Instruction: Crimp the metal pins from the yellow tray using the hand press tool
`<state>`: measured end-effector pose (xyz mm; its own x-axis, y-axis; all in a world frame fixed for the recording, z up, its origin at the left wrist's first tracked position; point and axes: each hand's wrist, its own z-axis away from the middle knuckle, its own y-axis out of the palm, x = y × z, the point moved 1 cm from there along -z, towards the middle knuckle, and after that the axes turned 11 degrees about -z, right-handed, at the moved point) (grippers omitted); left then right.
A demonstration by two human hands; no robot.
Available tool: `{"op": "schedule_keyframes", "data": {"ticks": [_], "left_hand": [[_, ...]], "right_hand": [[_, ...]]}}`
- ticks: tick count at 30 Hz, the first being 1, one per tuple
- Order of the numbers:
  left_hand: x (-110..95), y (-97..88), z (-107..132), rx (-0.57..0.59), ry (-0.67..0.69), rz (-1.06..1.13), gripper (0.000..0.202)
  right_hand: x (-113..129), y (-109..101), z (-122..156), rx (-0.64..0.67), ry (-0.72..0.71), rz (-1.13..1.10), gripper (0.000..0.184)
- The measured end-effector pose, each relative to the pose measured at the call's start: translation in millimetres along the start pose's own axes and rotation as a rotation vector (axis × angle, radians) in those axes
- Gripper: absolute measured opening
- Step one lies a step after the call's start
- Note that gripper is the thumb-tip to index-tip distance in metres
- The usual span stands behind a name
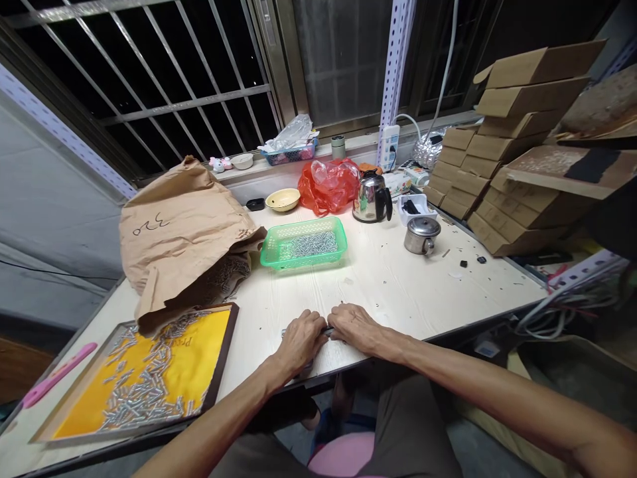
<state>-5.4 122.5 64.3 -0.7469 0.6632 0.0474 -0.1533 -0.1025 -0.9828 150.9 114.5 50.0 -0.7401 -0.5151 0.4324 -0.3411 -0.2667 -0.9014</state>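
Note:
Near the front edge of the table, my left hand [302, 342] and my right hand [354, 326] meet, fingers curled and pinched together. A small dark, thin piece [327, 331] shows between their fingertips; it is too small and too covered to name. Bits of a metallic object show beside and under my left hand, mostly hidden by it. Beyond the hands stands a green plastic basket [303, 264] with many tiny shiny metal parts [316, 244] in it. To the left lies a shallow tray [229, 332] lined in yellow, strewn with small metal pins [142, 392].
A large brown paper bag [184, 226] leans open over the tray, beside a pink-handled tool [60, 375]. Farther back are a beige bowl [283, 200], a red plastic bag [326, 189], a kettle [367, 199] and a lidded metal cup [421, 238]. Cardboard boxes [512, 143] are stacked on the right.

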Motion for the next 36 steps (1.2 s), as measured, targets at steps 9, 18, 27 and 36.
{"op": "schedule_keyframes", "data": {"ticks": [9,18,27,36], "left_hand": [[-26,18.8,33,-0.232,-0.092,0.046,0.033],[-69,41.8,42,-0.399,-0.136,0.171,0.025],[-83,50.4,79,-0.539,-0.071,0.323,0.037],[16,33.9,186,-0.631,-0.719,0.087,0.020]], "right_hand": [[-17,-15,6,-0.037,-0.082,-0.123,0.031],[-26,-18,-37,-0.129,0.018,0.106,0.014],[70,4,-39,0.125,-0.383,0.086,0.013],[82,47,-36,0.062,-0.557,0.076,0.017]]}}
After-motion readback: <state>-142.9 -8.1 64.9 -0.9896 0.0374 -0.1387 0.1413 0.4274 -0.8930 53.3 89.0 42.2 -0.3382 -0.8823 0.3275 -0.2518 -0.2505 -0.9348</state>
